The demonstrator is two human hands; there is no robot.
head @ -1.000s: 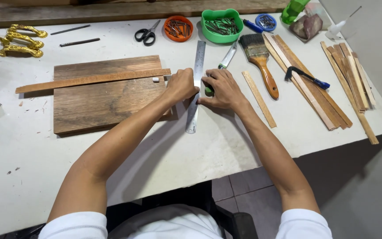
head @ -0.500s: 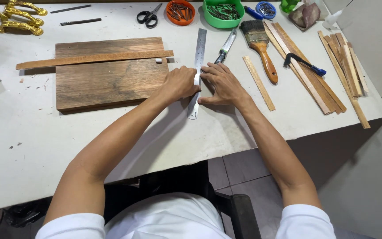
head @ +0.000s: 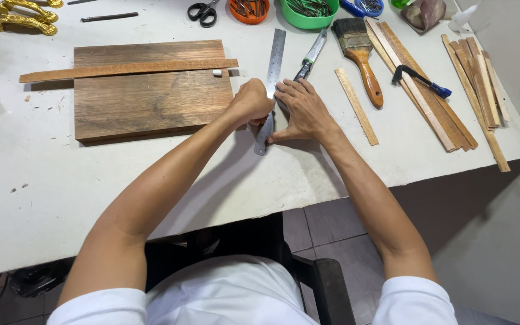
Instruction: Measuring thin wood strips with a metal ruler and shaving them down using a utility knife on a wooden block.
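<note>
Head view: a steel ruler (head: 271,78) lies on the white tabletop (head: 43,180), just right of the wooden board (head: 148,96), long axis running from the far edge toward the near edge, its near end tilted slightly left; the left hand (head: 252,102) is curled into a loose fist on the ruler's left edge, its grip closed, though what the fingers pinch is hidden; the right hand (head: 302,108) lies flat with fingers spread, pressing on the ruler's right side, thumb pointing toward the near tip; a knife (head: 312,53) runs out from under the right fingers toward the far edge; a paintbrush (head: 362,54) and a thin stick (head: 356,105) lie to the right; a long strip (head: 127,69) crosses the board's far side.
</note>
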